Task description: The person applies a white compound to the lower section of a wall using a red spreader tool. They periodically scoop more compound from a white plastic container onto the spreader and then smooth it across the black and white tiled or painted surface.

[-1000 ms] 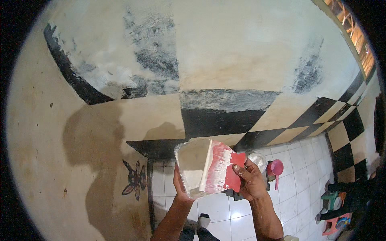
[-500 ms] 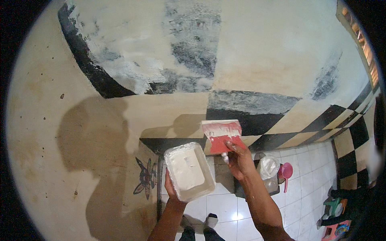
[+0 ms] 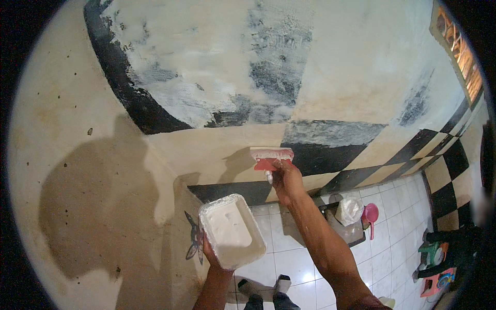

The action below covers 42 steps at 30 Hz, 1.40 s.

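The left hand (image 3: 209,253) cups a pale tub (image 3: 253,252) in the lower middle of the frame, its fingers wrapped round the lower-left side, their far ends hidden beneath; the tub tilts with its mouth toward the camera and shows white paste (image 3: 230,232) inside; the right hand (image 3: 285,182), at the centre of the frame, grips a red spreader (image 3: 264,165), which juts up and leftward beyond the fingers, its pale, paste-smeared edge uppermost; the digits close on the spreader's lower right part, and a white-coated tip sticks out just below it; the edge lies in front of the checkered wall (image 3: 330,157), and whether it touches cannot be told; the tub's outer sides are mostly turned away, so any label there cannot be made out; a dark painted flower (image 3: 194,239) marks the wall just left of the tub; right of the right forearm, a clear plastic bag (image 3: 350,210) sits near a pink dipper (image 3: 371,213) above white floor tiles (image 3: 297,268); green and red stools stand at the lower right.
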{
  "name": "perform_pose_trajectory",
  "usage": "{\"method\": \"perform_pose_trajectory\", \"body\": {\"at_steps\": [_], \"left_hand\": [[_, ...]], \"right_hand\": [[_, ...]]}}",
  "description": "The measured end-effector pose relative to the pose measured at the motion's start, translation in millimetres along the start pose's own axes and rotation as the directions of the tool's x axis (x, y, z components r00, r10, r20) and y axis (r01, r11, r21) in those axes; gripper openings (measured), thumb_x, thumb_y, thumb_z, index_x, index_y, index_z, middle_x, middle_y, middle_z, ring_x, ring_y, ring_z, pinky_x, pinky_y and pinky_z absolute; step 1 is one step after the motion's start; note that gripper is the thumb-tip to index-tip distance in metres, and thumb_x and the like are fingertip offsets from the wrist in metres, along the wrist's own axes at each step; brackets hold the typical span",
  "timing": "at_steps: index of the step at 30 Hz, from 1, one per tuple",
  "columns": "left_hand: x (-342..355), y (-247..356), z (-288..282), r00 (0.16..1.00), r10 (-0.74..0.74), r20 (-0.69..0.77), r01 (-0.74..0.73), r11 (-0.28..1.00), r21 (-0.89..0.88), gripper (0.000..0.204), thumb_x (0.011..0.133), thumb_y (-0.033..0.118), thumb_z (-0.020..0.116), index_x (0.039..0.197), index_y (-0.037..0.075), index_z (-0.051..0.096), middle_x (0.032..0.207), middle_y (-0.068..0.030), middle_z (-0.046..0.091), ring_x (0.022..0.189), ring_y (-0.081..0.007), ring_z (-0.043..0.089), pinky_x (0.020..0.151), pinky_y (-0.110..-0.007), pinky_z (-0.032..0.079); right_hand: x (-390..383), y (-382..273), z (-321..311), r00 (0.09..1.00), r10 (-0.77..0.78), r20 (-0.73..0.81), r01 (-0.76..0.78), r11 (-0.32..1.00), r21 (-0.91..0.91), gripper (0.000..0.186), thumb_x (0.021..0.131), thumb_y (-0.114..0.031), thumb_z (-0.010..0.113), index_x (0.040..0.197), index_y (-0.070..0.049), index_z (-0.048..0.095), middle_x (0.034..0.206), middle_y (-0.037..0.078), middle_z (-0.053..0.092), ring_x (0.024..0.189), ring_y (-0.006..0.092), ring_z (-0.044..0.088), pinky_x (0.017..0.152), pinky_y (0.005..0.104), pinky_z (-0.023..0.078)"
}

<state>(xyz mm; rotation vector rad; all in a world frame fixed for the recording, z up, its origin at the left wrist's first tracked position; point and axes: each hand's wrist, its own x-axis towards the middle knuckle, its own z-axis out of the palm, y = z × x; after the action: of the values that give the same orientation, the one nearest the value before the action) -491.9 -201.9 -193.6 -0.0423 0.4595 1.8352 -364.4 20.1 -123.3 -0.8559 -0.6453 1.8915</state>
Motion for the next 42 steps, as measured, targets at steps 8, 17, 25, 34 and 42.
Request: {"method": "perform_pose_trajectory", "body": {"at_steps": [8,17,25,34,42], "left_hand": [[3,22,-18,0.987,-0.041,0.157,0.043,0.999,-0.009,0.082,0.085,0.062,0.055,0.148,0.016,0.031,0.144,-0.0179,0.044,0.124,-0.0442,0.049,0.097,-0.068,0.041],[8,30,-34,0.994,0.009,0.111,-0.001,0.997,-0.076,0.078,0.086,0.057,0.058,0.147,0.015,0.033,0.144,-0.0166,0.043,0.123,-0.0441,0.049,0.098,-0.068,0.04],[-11,41,-2,0.995,0.049,0.084,-0.045,0.998,-0.05,0.06,0.096,0.053,0.039,0.142,0.013,0.041,0.138,-0.0127,0.05,0.121,-0.0349,0.053,0.1,-0.056,0.044],[-12,43,-38,0.994,0.084,0.063,-0.081,0.995,-0.05,0.077,0.087,0.062,0.051,0.146,0.017,0.035,0.144,-0.015,0.044,0.122,-0.0446,0.049,0.097,-0.068,0.039],[-3,40,-76,0.993,0.016,0.117,-0.013,1.0,-0.024,0.088,0.081,0.07,0.052,0.149,0.018,0.029,0.147,-0.0155,0.041,0.123,-0.0507,0.046,0.096,-0.075,0.035]], "right_hand": [[34,-74,91,0.964,-0.214,-0.156,0.194,0.971,-0.139,0.015,0.096,-0.017,0.049,0.089,-0.007,0.058,0.081,0.006,0.061,0.063,0.0158,0.056,0.053,0.0294,0.046],[-41,-35,12,0.942,-0.334,0.039,0.305,0.801,-0.515,0.013,0.089,-0.013,0.054,0.085,-0.002,0.061,0.074,0.008,0.067,0.058,0.0163,0.062,0.055,0.0261,0.047],[25,-9,-27,0.644,-0.761,0.082,0.145,0.016,-0.989,0.017,0.081,-0.023,0.064,0.083,-0.006,0.062,0.072,0.017,0.066,0.069,0.0382,0.066,0.064,0.0444,0.053],[23,84,141,0.796,-0.493,0.352,0.367,-0.07,-0.928,0.026,0.085,-0.03,0.063,0.084,-0.004,0.058,0.078,0.02,0.065,0.071,0.0391,0.065,0.062,0.0482,0.052],[-5,32,32,0.576,-0.763,0.294,0.553,0.098,-0.828,0.012,0.078,-0.01,0.06,0.073,-0.001,0.054,0.062,0.011,0.053,0.056,0.0155,0.052,0.053,0.0333,0.044]]}}
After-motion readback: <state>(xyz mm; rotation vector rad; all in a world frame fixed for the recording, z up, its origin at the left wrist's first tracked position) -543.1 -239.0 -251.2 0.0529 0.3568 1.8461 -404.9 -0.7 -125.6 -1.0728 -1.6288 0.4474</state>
